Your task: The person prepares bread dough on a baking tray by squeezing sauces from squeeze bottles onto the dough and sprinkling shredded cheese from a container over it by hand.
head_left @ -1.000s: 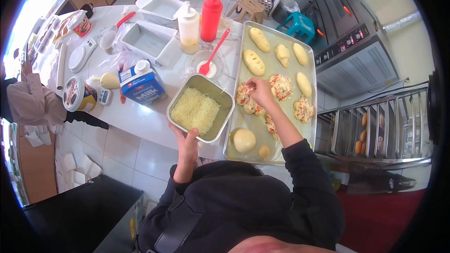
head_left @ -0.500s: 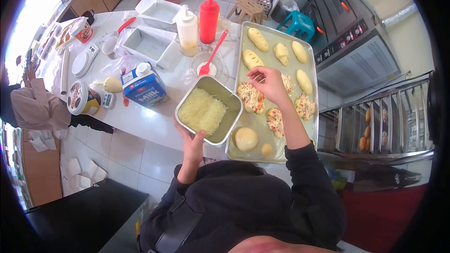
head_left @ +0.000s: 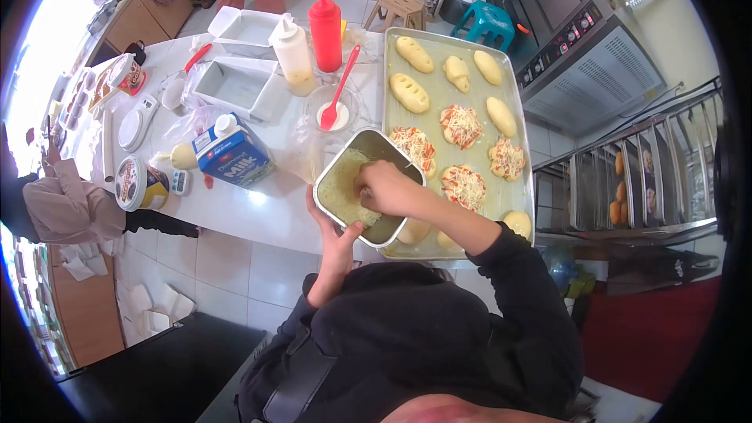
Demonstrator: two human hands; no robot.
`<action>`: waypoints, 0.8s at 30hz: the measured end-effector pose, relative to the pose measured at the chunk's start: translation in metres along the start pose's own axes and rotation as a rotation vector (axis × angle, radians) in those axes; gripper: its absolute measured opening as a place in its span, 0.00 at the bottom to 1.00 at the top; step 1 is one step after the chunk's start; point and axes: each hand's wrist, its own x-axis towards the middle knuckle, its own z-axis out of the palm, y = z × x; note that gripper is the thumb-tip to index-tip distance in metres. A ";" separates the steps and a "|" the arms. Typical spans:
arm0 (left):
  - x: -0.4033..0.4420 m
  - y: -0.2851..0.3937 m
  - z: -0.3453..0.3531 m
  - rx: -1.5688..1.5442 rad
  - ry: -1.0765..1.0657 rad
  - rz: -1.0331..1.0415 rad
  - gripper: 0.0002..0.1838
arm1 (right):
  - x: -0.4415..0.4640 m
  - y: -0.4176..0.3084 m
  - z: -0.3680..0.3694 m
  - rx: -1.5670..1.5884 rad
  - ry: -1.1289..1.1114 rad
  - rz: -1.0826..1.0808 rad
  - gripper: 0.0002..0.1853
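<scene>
My left hand grips the near-left side of a square metal container, thumb over its rim. Pale grated cheese lies inside. My right hand reaches down into the container, its curled fingers closed in the cheese; the fingertips are partly hidden. Beside the container is a baking tray of dough pieces. Several rounds carry red and white shredded topping, such as one topped bun. Plain pieces include a slashed loaf and an oval roll. My right forearm covers part of the tray's near side.
Left of the tray stand a milk carton, a red squeeze bottle, a white squeeze bottle and a bowl with a red spatula. Another person is at the far left. An oven and tray rack stand right.
My right hand has moved from above the topped buns left and down into the container. The container has shifted slightly right, overlapping the tray's edge more. The view has shifted slightly.
</scene>
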 end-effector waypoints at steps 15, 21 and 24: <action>0.001 0.019 -0.010 -0.102 0.189 -0.065 0.51 | -0.021 0.150 -0.046 0.339 0.460 0.368 0.11; 0.006 0.018 -0.011 -0.105 0.245 -0.054 0.45 | -0.011 0.159 -0.027 0.030 0.456 0.450 0.14; 0.009 0.018 -0.014 -0.136 0.212 -0.060 0.50 | -0.001 0.157 -0.027 0.115 0.503 0.423 0.13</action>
